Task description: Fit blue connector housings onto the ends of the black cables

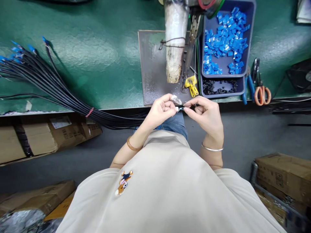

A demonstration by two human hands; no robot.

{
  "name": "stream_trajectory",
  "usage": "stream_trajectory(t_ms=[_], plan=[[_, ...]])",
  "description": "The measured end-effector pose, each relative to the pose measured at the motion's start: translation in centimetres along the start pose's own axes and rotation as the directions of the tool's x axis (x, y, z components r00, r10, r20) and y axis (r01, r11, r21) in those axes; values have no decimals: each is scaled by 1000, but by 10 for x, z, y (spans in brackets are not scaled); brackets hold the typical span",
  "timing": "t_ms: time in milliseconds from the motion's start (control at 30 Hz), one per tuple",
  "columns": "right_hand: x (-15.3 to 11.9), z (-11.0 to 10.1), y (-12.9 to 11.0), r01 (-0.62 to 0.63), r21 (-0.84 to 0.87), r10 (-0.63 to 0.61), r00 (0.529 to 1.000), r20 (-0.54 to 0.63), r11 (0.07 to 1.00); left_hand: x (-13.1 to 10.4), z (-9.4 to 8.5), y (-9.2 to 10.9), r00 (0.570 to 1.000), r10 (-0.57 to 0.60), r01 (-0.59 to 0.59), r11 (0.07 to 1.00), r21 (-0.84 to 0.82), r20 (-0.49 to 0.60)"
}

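Both my hands meet at the bench's front edge, above my lap. My left hand (162, 109) is closed, its index finger and thumb pinching a bit of thin wires (180, 108). A whitish wrap (176, 99) covers the tip of one left finger. Across a small gap, my right hand (206, 113) pinches the same wires, which look white and dark green, between thumb and index finger. The wires are too small to make out clearly. A yellow wire stripper (191, 85) lies on the dark mat (153, 68) just beyond my fingers.
A tied bundle of black cables (73, 100) with blue ends lies to the left. Right of the mat sit a bin (250, 42) of blue connectors and one (240, 87) of small black parts, then blue-handled pliers (249, 87) and orange-handled scissors (262, 95). A white-wrapped nozzle (176, 48) overhangs the mat.
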State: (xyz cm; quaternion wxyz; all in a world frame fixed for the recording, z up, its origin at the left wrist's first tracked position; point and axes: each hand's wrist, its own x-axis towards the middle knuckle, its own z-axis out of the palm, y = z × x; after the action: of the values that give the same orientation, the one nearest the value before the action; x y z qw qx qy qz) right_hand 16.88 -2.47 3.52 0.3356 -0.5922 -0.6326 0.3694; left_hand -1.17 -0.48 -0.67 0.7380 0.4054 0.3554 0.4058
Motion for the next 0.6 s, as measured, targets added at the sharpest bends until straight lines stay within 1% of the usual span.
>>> stream_trajectory(t_ms=[133, 267, 333, 400, 467, 500, 533, 600], plan=[[3, 5, 5, -20, 68, 17, 998, 53, 997, 0, 1, 0, 1000, -6, 6, 1000, 4, -2], [3, 7, 6, 15, 48, -19, 997, 71, 999, 0, 0, 0, 1000, -29, 29, 999, -15, 11], [2, 6, 5, 29, 48, -30, 999, 26, 998, 1, 0, 1, 999, -40, 42, 998, -42, 31], [1, 6, 5, 29, 64, -24, 996, -87, 997, 1, -2, 2, 996, -66, 70, 996, -55, 62], [-1, 7, 4, 42, 81, -24, 977, -212, 996, 2, -2, 2, 994, -80, 84, 995, -51, 77], [-1, 8, 4, 54, 83, -31, 967, -253, 995, 2, -2, 2, 994, -76, 80, 995, -51, 72], [-2, 8, 3, 65, 81, -41, 961, -272, 995, 3, -2, 2, 996, -68, 71, 996, -55, 62], [-2, 10, 2, 78, 67, -58, 964, -259, 995, 3, -1, 2, 998, -55, 57, 996, -68, 36]])
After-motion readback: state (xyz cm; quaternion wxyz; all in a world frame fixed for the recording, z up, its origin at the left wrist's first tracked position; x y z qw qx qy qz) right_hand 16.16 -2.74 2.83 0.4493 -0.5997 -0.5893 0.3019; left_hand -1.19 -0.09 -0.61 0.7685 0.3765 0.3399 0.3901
